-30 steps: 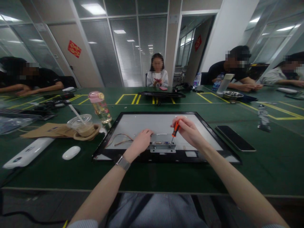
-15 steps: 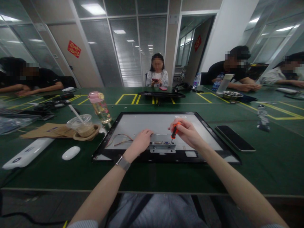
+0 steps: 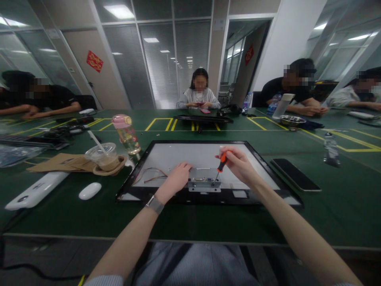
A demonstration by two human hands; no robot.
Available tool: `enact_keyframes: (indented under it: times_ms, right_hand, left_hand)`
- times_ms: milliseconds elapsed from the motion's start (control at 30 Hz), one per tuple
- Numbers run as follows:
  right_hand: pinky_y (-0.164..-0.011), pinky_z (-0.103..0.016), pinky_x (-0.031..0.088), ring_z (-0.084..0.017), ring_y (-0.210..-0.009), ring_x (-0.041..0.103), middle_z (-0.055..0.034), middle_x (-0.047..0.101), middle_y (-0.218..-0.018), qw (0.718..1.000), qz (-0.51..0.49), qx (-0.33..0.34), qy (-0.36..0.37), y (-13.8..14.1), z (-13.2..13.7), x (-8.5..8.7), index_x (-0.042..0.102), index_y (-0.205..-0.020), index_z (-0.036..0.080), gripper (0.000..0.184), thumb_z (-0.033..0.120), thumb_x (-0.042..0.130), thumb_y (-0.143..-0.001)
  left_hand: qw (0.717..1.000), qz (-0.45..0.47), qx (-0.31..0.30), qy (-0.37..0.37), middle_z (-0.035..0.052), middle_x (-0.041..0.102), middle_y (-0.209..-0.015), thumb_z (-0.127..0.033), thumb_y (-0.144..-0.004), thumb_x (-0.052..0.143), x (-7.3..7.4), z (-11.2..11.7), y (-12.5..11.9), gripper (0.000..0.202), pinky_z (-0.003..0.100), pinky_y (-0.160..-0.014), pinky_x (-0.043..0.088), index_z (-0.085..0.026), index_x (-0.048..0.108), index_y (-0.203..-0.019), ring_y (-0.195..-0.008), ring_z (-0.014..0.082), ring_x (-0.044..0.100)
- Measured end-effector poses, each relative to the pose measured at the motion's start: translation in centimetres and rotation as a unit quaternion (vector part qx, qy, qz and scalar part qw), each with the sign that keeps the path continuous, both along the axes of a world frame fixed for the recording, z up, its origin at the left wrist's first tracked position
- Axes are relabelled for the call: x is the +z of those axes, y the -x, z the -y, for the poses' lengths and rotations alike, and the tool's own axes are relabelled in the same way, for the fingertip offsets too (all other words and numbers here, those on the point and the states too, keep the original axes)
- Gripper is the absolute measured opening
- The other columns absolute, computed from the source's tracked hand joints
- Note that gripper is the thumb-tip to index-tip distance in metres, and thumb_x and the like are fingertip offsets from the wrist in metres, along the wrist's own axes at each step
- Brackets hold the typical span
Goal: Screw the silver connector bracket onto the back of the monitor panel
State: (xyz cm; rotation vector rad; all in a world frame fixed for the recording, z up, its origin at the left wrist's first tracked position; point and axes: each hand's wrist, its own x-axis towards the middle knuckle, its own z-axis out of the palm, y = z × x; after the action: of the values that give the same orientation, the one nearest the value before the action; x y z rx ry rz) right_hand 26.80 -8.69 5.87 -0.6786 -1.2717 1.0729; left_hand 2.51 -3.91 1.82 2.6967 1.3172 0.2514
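Observation:
A flat display panel (image 3: 184, 153) with a black frame lies back up on the green table in front of me. On its near part sits a metal bracket (image 3: 205, 185) with connector ports. My left hand (image 3: 177, 176) is closed at the bracket's left end, its fingertips partly hidden. My right hand (image 3: 239, 163) grips an orange and black screwdriver (image 3: 222, 162) between thumb and fingers. The screwdriver is tilted, its tip down at the bracket's right side beside the blue port. Thin wires (image 3: 151, 171) lie on the panel left of my left hand.
Left of the panel are a white mouse (image 3: 89, 191), an iced drink cup (image 3: 102, 153), a pink-lidded bottle (image 3: 126, 133) and a white power strip (image 3: 35, 191). A black phone (image 3: 294, 174) lies to the right. Several people sit around the table.
The screwdriver handle has tilted further to the right, with my right hand shifting slightly that way. My left hand stays at the bracket. The person opposite has lowered their head.

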Motion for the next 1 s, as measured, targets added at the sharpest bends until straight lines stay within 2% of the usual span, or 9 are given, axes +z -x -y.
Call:
enact_keyframes:
  times_ms: [133,267,433,567,633,733,867,1000]
  right_hand:
    - [-0.103,-0.048,0.049,-0.019,-0.083,0.065,-0.0001,0.069,-0.083,1.000,-0.004,0.027,0.009,0.30,0.30,0.37,0.076,-0.100,0.031,0.025,0.049,0.078,-0.082]
    - [-0.103,-0.049,0.050,-0.017,-0.080,0.063,0.0002,0.067,-0.085,0.998,-0.020,0.051,-0.002,0.62,0.50,0.70,0.074,-0.092,0.029,0.017,0.046,0.074,-0.086]
    - [-0.106,-0.047,0.047,-0.018,-0.087,0.061,-0.0001,0.064,-0.090,1.000,0.004,0.022,-0.022,0.51,0.57,0.74,0.075,-0.080,0.029,0.019,0.047,0.080,-0.081]
    - [-0.102,-0.048,0.049,-0.020,-0.085,0.062,-0.0013,0.066,-0.085,1.000,0.018,0.020,0.010,0.55,0.67,0.76,0.075,-0.097,0.031,0.025,0.051,0.077,-0.082]
    - [-0.098,-0.047,0.050,-0.020,-0.083,0.063,-0.0010,0.066,-0.083,0.999,0.000,0.029,0.013,0.70,0.72,0.84,0.073,-0.099,0.031,0.024,0.050,0.075,-0.084]
    - [-0.099,-0.045,0.049,-0.018,-0.080,0.061,0.0003,0.064,-0.082,0.999,-0.022,0.036,0.001,0.81,0.70,0.91,0.073,-0.089,0.030,0.017,0.047,0.074,-0.087]
    - [-0.102,-0.045,0.048,-0.018,-0.085,0.061,-0.0003,0.064,-0.088,1.000,-0.001,0.019,-0.013,0.50,0.57,0.74,0.074,-0.080,0.028,0.019,0.046,0.079,-0.082]
    - [-0.101,-0.047,0.048,-0.020,-0.084,0.063,-0.0009,0.067,-0.085,1.000,0.017,0.025,0.003,0.56,0.70,0.71,0.074,-0.099,0.030,0.023,0.049,0.074,-0.086]
  left_hand:
    - [1.000,-0.002,0.004,0.000,0.0159,0.060,-0.135,-0.001,-0.096,0.034,0.18,0.19,0.02,0.043,0.034,-0.110,0.042,-0.009,0.059,-0.130,-0.123,0.0228,0.057]
    - [1.000,-0.004,0.002,-0.002,0.0154,0.060,-0.136,0.000,-0.095,0.033,0.19,0.20,0.00,0.045,0.035,-0.110,0.042,-0.011,0.058,-0.130,-0.123,0.0221,0.057]
    - [1.000,-0.005,0.002,-0.001,0.0149,0.060,-0.135,-0.001,-0.096,0.033,0.13,0.07,0.02,0.044,0.034,-0.110,0.042,-0.011,0.058,-0.130,-0.123,0.0220,0.058]
    - [1.000,-0.003,0.001,0.002,0.0157,0.060,-0.135,-0.001,-0.096,0.033,0.18,0.09,0.04,0.044,0.034,-0.110,0.042,-0.009,0.058,-0.131,-0.123,0.0225,0.057]
    - [1.000,-0.004,0.000,0.001,0.0163,0.060,-0.134,0.000,-0.096,0.033,0.13,0.08,0.03,0.044,0.034,-0.109,0.042,-0.009,0.058,-0.131,-0.122,0.0230,0.057]
    - [1.000,-0.005,-0.005,-0.001,0.0161,0.060,-0.134,0.000,-0.095,0.034,-0.07,-0.03,0.03,0.043,0.034,-0.110,0.042,-0.009,0.058,-0.130,-0.123,0.0227,0.057]
    - [1.000,-0.003,-0.006,-0.003,0.0152,0.060,-0.135,0.000,-0.096,0.034,-0.28,-0.18,0.05,0.043,0.034,-0.111,0.041,-0.009,0.058,-0.130,-0.124,0.0220,0.056]
    - [1.000,-0.002,-0.006,0.001,0.0146,0.061,-0.134,0.000,-0.095,0.034,-0.11,-0.08,-0.01,0.044,0.035,-0.110,0.042,-0.011,0.059,-0.129,-0.124,0.0222,0.056]
